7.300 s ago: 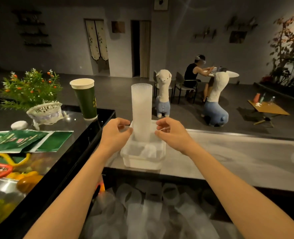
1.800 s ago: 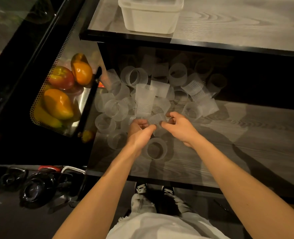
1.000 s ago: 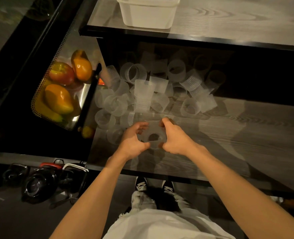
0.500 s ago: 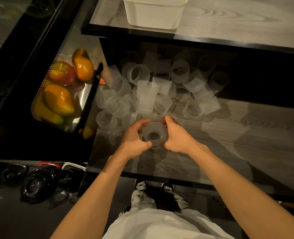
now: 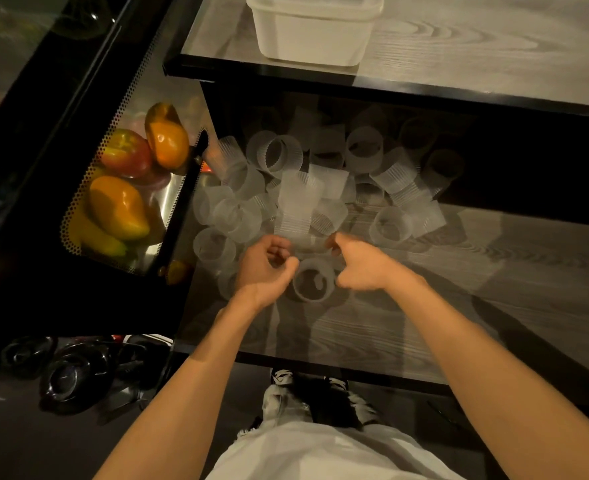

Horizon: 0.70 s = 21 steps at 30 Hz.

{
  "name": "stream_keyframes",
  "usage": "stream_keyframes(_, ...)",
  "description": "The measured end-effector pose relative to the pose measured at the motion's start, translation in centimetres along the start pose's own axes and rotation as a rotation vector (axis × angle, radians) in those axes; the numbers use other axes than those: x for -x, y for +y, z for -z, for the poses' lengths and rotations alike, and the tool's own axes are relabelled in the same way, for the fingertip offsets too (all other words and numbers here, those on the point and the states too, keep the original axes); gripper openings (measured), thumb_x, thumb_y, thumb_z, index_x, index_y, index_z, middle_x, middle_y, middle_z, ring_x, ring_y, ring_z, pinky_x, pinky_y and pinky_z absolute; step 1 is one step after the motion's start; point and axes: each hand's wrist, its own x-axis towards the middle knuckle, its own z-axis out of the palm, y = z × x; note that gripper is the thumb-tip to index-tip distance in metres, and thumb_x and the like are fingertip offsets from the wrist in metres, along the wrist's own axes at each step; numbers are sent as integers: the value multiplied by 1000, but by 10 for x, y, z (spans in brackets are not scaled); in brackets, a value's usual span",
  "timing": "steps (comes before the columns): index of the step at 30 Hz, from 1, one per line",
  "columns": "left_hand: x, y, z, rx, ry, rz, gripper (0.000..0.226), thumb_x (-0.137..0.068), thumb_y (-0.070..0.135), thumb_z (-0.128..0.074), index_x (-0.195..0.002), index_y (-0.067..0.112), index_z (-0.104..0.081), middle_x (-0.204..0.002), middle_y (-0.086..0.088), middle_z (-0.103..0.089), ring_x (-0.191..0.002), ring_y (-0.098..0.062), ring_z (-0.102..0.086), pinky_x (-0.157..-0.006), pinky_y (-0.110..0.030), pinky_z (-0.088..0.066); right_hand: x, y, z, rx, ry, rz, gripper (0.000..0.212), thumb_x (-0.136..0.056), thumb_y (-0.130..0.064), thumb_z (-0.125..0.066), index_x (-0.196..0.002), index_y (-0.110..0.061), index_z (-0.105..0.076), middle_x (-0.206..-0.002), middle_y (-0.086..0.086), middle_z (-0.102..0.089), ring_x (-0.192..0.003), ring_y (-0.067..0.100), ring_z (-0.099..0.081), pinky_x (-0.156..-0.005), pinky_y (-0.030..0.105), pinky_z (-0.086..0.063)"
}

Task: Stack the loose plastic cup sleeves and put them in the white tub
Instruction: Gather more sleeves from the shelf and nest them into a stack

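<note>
Several translucent ribbed cup sleeves [image 5: 279,154] lie scattered on the lower wooden shelf [image 5: 424,323], among them a short nested stack [image 5: 296,202]. One sleeve [image 5: 314,285] stands upright on the shelf between my wrists. Just beyond it, my left hand [image 5: 265,268] and my right hand [image 5: 360,266] have their fingers curled on the two sides of another faint sleeve [image 5: 308,243], which they hold between them. The white tub [image 5: 312,27] stands on the upper counter, straight ahead; its inside is out of view.
A perforated metal tray [image 5: 78,216] with peppers [image 5: 118,207] and other fruit sits left of the shelf. The black counter edge [image 5: 390,86] overhangs the back of the pile. Dark gear lies on the floor [image 5: 68,372] at lower left, and my shoes [image 5: 282,377] show below.
My hands have let go of the sleeve they were holding, which now stands on the shelf, and have moved slightly forward onto another sleeve at the pile's near edge.
</note>
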Motion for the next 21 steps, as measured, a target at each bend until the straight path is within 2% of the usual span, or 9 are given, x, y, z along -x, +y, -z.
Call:
stream_keyframes(2, -5, 11, 2, 12, 121, -12, 23, -81, 3, -73, -98, 15, -63, -84, 3, -60, -73, -1, -54, -71, -12, -46, -6, -10, 8, -241, 194, 21, 43, -82, -11, -72, -122, -14, -55, -114, 2, -61, -105, 20, -63, -85, 34, -53)
stream_keyframes(3, -8, 16, 4, 13, 170, -36, 27, -81, 6, -75, -100, 18, -61, -88, 3, -60, -76, -2, -55, -70, -10, -44, -9, -17, 12, -397, 285, 15, 38, -84, -13, -73, -119, -15, -57, -108, 0, -63, -98, 18, -64, -83, 32, -53)
stream_keyframes(6, -24, 31, 8, -67, 196, -102, 45, -81, 18, -78, -120, 23, -56, -115, 6, -57, -99, -7, -55, -83, -19, -46, -22, -34, 21, -649, 462, -37, 45, -89, -28, -74, -126, -17, -52, -108, -3, -60, -94, 11, -61, -77, 24, -50)
stream_keyframes(8, -34, 39, 6, -127, 112, -92, 60, -82, 19, -77, -137, 18, -52, -128, 5, -53, -116, -9, -51, -96, -26, -46, -33, -38, 21, -678, 458, -66, 53, -88, -34, -75, -131, -17, -49, -115, -2, -59, -101, 13, -61, -73, 22, -48)
stream_keyframes(11, -43, 43, -2, -126, 58, -93, 68, -81, 18, -76, -143, 16, -49, -139, -3, -55, -128, -17, -52, -109, -37, -47, -43, -38, 17, -708, 433, -95, 50, -86, -34, -78, -124, -20, -49, -114, -1, -59, -104, 16, -61, -80, 26, -51)
stream_keyframes(13, -44, 42, -3, -74, 88, -81, 68, -80, 16, -77, -141, 15, -49, -131, -2, -57, -122, -17, -55, -107, -40, -49, -46, -36, 16, -761, 446, -118, 51, -83, -31, -81, -121, -20, -50, -109, -1, -60, -100, 16, -62, -87, 31, -54)
stream_keyframes(16, -44, 43, -2, 20, 135, -73, 65, -80, 11, -77, -139, 19, -50, -119, 0, -58, -112, -16, -59, -101, -36, -52, -45, -35, 16, -859, 432, -123, 57, -80, -28, -84, -126, -16, -52, -103, 0, -61, -94, 13, -62, -92, 33, -55)
stream_keyframes(19, -43, 44, 0, 131, 141, -80, 67, -80, 8, -79, -139, 21, -50, -124, -2, -56, -110, -12, -61, -90, -24, -55, -38, -33, 17, -849, 418, -44, 61, -79, -26, -85, -130, -19, -53, -103, 0, -60, -95, 14, -62, -91, 33, -56)
stream_keyframes(21, -39, 44, 3, 184, 138, -60, 73, -78, 5, -82, -141, 22, -48, -132, -1, -54, -111, -9, -60, -87, -23, -55, -26, -30, 19, -807, 383, 9, 59, -79, -22, -86, -129, -19, -54, -108, 1, -59, -95, 13, -62, -87, 32, -57)
